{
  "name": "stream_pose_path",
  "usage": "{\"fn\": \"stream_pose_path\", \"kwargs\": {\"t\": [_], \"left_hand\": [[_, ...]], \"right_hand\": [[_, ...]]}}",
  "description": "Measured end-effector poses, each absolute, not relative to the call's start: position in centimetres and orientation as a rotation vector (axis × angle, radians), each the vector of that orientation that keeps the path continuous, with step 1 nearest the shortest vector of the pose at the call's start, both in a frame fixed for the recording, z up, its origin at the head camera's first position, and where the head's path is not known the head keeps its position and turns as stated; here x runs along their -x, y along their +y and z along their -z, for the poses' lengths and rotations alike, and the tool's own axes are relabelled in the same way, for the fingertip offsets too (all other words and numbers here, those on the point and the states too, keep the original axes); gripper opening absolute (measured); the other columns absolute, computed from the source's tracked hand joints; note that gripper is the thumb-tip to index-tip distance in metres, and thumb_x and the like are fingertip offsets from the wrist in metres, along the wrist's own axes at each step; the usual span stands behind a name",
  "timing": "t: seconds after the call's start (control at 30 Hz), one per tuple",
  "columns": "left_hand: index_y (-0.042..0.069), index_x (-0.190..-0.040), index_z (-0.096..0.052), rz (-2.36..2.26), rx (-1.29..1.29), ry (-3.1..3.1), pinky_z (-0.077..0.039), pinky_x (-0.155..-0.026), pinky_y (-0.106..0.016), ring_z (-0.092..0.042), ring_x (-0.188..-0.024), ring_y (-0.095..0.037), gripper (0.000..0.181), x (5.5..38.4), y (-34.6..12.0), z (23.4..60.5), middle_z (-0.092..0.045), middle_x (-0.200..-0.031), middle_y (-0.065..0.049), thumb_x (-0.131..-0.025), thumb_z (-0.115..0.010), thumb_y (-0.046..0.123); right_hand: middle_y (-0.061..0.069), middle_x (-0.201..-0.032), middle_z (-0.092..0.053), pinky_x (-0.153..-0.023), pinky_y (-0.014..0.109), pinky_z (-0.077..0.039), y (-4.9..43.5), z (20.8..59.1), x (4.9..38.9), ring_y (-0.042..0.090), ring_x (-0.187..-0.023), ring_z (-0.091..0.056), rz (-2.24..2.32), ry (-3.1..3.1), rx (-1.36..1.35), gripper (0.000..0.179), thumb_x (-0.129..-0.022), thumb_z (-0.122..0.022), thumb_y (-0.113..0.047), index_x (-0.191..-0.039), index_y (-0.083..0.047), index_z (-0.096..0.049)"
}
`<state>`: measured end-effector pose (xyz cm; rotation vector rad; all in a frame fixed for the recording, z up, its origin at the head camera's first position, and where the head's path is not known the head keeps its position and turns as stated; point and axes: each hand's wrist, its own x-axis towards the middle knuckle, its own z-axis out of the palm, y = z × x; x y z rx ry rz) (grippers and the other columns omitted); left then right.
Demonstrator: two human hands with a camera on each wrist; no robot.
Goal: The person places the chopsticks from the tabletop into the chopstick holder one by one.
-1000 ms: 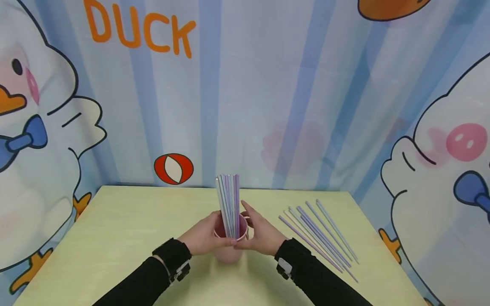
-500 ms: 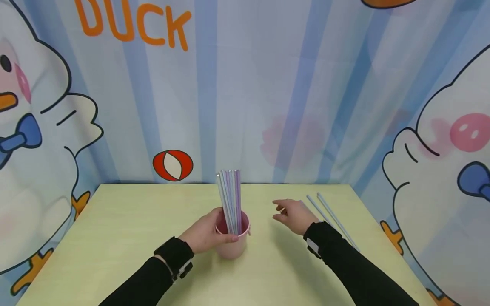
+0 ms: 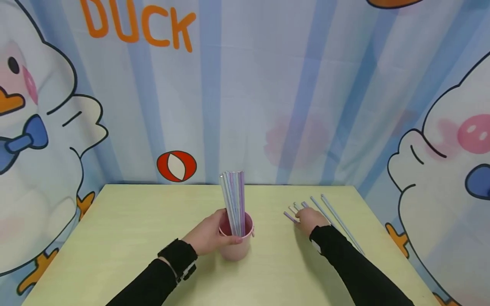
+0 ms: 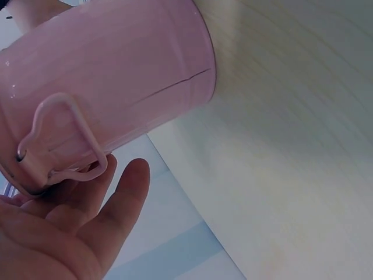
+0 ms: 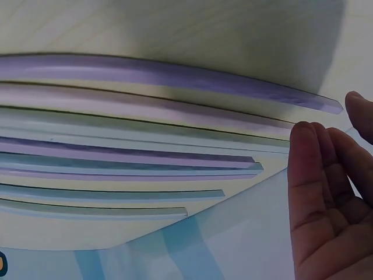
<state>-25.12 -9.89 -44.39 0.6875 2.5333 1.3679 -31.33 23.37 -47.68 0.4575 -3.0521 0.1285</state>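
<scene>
A small pink metal bucket [image 3: 235, 250] stands upright on the table, with a bundle of pastel drinking straws [image 3: 234, 199] leaning in it. My left hand [image 3: 206, 234] holds the bucket by its rim, the thumb across the near side. In the left wrist view a wire handle [image 4: 87, 134] hangs against the bucket wall. To the right, my right hand [image 3: 311, 222] reaches over loose straws [image 5: 175, 76] on the tabletop. Its fingertips [image 5: 305, 135] lie at the far ends of the straws, thumb apart and fingers nearly straight; contact is hard to tell.
Two bluish straws [image 3: 342, 224] lie right of my right hand. The pale yellow table [image 3: 153, 208] ends at a striped cloth backdrop [image 3: 249, 106] with printed ducks. My right sleeve [image 3: 356, 267] covers part of the loose straws.
My right hand has let go of the bucket and moved right, then further down to the loose straws. My left hand stays on the bucket.
</scene>
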Motion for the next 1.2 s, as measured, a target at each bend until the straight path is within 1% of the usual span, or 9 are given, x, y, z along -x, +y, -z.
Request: {"fn": "stream_pose_path", "kwargs": {"t": [0.07, 0.2, 0.3, 0.37, 0.53, 0.93, 1.07, 1.17, 1.2], "left_hand": [[0.013, -0.145, -0.038, -1.373, -0.680, 2.532, -0.043, -0.104, -0.052, -0.056, -0.118, -0.023, 0.084, 25.1, -9.9, 44.5, -0.056, -0.133, -0.004, -0.077, -0.080, 0.039], [0.013, -0.145, -0.037, -1.375, -0.672, 2.532, -0.043, -0.104, -0.051, -0.056, -0.118, -0.023, 0.085, 25.1, -9.9, 44.5, -0.056, -0.133, -0.004, -0.077, -0.080, 0.040], [0.014, -0.146, -0.036, -1.361, -0.675, 2.542, -0.044, -0.104, -0.049, -0.056, -0.118, -0.022, 0.087, 25.0, -9.9, 44.5, -0.056, -0.133, -0.004, -0.076, -0.080, 0.044], [0.014, -0.146, -0.036, -1.352, -0.672, 2.547, -0.045, -0.103, -0.048, -0.056, -0.117, -0.022, 0.088, 25.0, -9.9, 44.4, -0.056, -0.133, -0.004, -0.076, -0.079, 0.044], [0.014, -0.146, -0.036, -1.357, -0.658, 2.550, -0.046, -0.103, -0.048, -0.056, -0.117, -0.022, 0.087, 25.0, -10.1, 44.5, -0.055, -0.133, -0.004, -0.076, -0.080, 0.043], [0.013, -0.146, -0.035, -1.354, -0.657, 2.557, -0.045, -0.104, -0.048, -0.055, -0.117, -0.022, 0.090, 25.1, -10.1, 44.7, -0.054, -0.134, -0.005, -0.075, -0.079, 0.047], [0.012, -0.145, -0.035, -1.349, -0.646, 2.563, -0.045, -0.103, -0.048, -0.055, -0.117, -0.022, 0.092, 25.1, -10.1, 44.7, -0.054, -0.134, -0.006, -0.074, -0.079, 0.049], [0.011, -0.146, -0.034, -1.345, -0.637, 2.567, -0.046, -0.103, -0.048, -0.055, -0.117, -0.023, 0.094, 25.1, -10.2, 44.7, -0.053, -0.135, -0.007, -0.074, -0.079, 0.050], [0.010, -0.146, -0.034, -1.345, -0.635, 2.567, -0.046, -0.103, -0.048, -0.055, -0.117, -0.024, 0.094, 25.1, -10.2, 44.7, -0.053, -0.135, -0.007, -0.073, -0.079, 0.050]], "right_hand": [[0.014, -0.096, -0.074, -0.081, 0.044, -0.057, 23.5, 48.1, 31.4, 0.031, -0.090, -0.068, -0.123, -3.060, -0.433, 0.015, -0.086, -0.070, -0.005, -0.100, -0.001, -0.076], [0.010, -0.082, -0.072, -0.072, 0.043, -0.057, 23.4, 48.6, 31.3, 0.025, -0.075, -0.066, -0.096, -3.043, -0.426, 0.004, -0.085, -0.072, -0.007, -0.085, -0.004, -0.075], [0.008, -0.077, -0.071, -0.069, 0.042, -0.057, 23.2, 48.9, 31.0, 0.024, -0.071, -0.065, -0.086, -3.020, -0.426, 0.005, -0.083, -0.073, -0.007, -0.079, -0.006, -0.074], [0.009, -0.080, -0.072, -0.071, 0.042, -0.057, 23.0, 49.0, 30.9, 0.025, -0.075, -0.066, -0.087, -3.012, -0.430, 0.003, -0.083, -0.073, -0.006, -0.083, -0.005, -0.076], [0.011, -0.090, -0.074, -0.078, 0.044, -0.057, 22.5, 49.0, 30.8, 0.030, -0.085, -0.068, -0.068, -3.021, -0.427, 0.012, -0.084, -0.070, -0.002, -0.093, -0.006, -0.077], [0.012, -0.098, -0.073, -0.080, 0.045, -0.056, 22.5, 48.8, 31.0, 0.030, -0.091, -0.067, -0.135, -3.049, -0.413, 0.020, -0.087, -0.066, 0.001, -0.101, -0.008, -0.075], [0.010, -0.090, -0.072, -0.070, 0.042, -0.056, 22.5, 47.7, 30.9, 0.026, -0.079, -0.066, -0.197, -3.006, -0.438, 0.018, -0.086, -0.068, -0.003, -0.104, -0.008, -0.073], [0.005, -0.080, -0.067, -0.060, 0.037, -0.052, 22.5, 46.3, 30.9, 0.019, -0.065, -0.059, -0.292, -2.977, -0.439, 0.021, -0.086, -0.068, -0.005, -0.107, -0.006, -0.070], [0.005, -0.079, -0.065, -0.059, 0.036, -0.050, 22.5, 45.7, 30.9, 0.018, -0.064, -0.057, -0.344, -2.978, -0.429, 0.022, -0.087, -0.067, -0.006, -0.110, -0.006, -0.069]]}}
